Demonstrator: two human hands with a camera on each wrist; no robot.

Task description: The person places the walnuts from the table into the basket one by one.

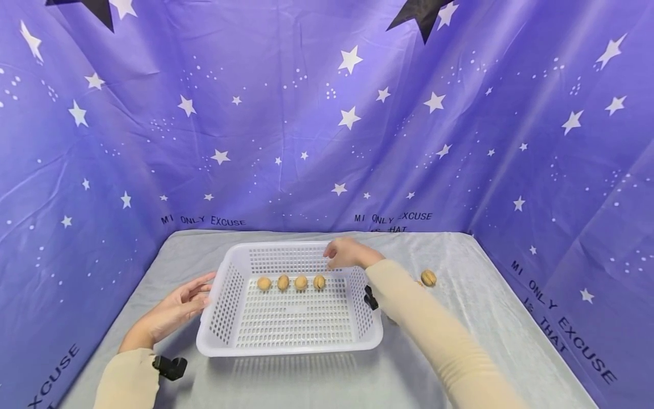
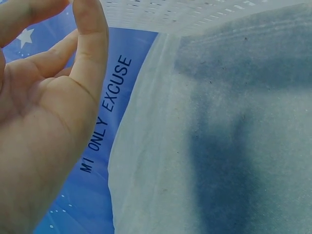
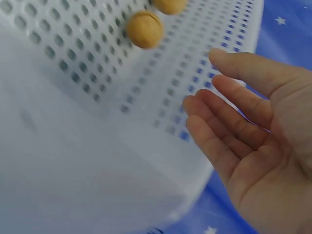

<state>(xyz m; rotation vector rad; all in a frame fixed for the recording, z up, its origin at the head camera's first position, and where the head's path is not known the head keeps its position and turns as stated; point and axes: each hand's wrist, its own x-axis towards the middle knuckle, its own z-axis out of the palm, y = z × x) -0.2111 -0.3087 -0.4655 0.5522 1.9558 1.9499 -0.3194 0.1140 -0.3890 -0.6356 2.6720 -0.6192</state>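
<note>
A white perforated plastic basket (image 1: 227,295) sits on the grey cloth in the head view, with a row of several walnuts (image 1: 291,282) along its far side. My left hand (image 1: 186,301) rests with relaxed fingers against the basket's left wall, holding nothing; its palm (image 2: 44,122) fills the left wrist view. My right hand (image 1: 344,254) hovers over the basket's far right corner, fingers loose and empty; in the right wrist view the right hand (image 3: 243,126) is open beside the basket wall (image 3: 146,107), with a walnut (image 3: 144,29) beyond.
One more walnut (image 1: 428,278) lies on the grey cloth (image 1: 460,318) to the right of the basket. A purple star-printed backdrop (image 1: 327,113) encloses the table on three sides. Small black camera mounts (image 1: 171,367) sit at both wrists.
</note>
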